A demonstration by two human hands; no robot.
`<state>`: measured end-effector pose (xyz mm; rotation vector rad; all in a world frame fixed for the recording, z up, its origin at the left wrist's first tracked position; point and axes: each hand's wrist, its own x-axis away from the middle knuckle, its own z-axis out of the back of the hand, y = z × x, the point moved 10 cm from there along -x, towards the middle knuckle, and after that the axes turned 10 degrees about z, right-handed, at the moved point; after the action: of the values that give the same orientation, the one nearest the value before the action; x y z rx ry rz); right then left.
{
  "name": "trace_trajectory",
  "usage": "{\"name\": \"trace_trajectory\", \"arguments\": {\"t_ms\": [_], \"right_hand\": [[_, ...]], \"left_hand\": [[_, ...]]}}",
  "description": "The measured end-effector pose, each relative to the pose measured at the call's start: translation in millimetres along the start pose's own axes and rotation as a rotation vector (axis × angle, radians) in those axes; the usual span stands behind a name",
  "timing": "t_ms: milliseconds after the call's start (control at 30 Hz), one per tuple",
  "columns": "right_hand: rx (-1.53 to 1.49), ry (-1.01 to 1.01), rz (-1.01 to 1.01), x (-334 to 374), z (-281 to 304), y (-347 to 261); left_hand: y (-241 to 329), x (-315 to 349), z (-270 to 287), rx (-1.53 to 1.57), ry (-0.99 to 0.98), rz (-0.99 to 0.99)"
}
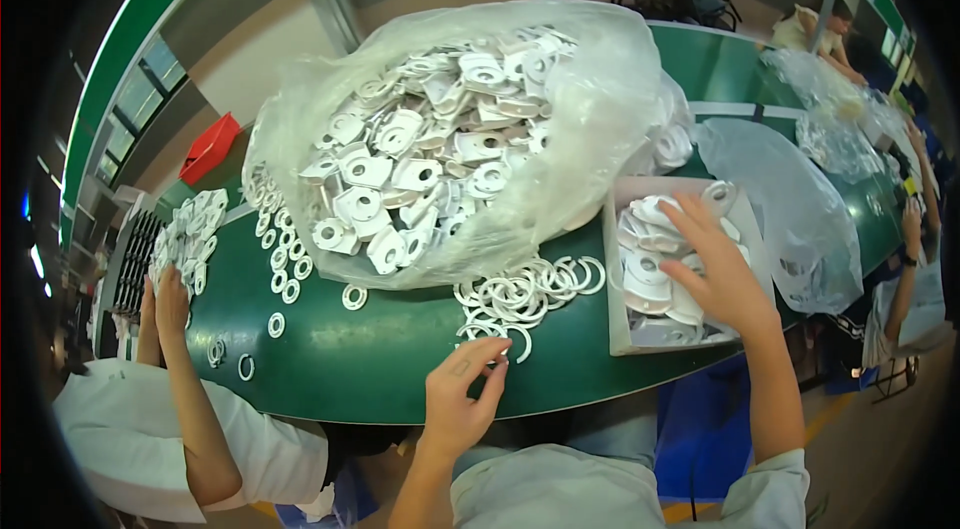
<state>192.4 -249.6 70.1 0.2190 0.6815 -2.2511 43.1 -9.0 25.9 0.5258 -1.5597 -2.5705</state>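
Observation:
My left hand is at the near edge of a pile of flat white open rings. Thumb and forefinger pinch at a white ring there, partly hidden by the fingers. Over a white open-topped box to the right, my right hand has its fingers spread and holds nothing that I can see. White plastic pieces with a round, holed disc fill the box, and the hand hides some of them. Beyond both hands, a large clear plastic bag lies open, heaped with similar white pieces.
Loose closed rings are strewn on the green table at left. A co-worker's hands handle white parts there, near a red bin. Another plastic bag lies right of the box. More people sit at far right.

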Motion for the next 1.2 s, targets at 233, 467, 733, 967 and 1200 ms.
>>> {"name": "trace_trajectory", "arguments": {"t_ms": [233, 467, 733, 967, 1200], "right_hand": [[-0.187, 0.173, 0.023, 30, 46, -34], [-0.708, 0.071, -0.369, 129, 113, 51], [-0.101, 0.108, -0.318, 76, 102, 252], [0.725, 0.192, 0.107, -29, 73, 212], [0.333, 0.065, -0.454, -62, 55, 313]], "left_hand": [[-20, -128, 34, -0.364, 0.225, -0.120], [-39, -210, -29, -0.549, -0.038, -0.272], [-28, -223, -5, -0.244, -0.022, -0.005], [7, -183, 65, -0.210, 0.361, -0.307], [-40, -148, 86, 0.263, 0.264, 0.153]]}}
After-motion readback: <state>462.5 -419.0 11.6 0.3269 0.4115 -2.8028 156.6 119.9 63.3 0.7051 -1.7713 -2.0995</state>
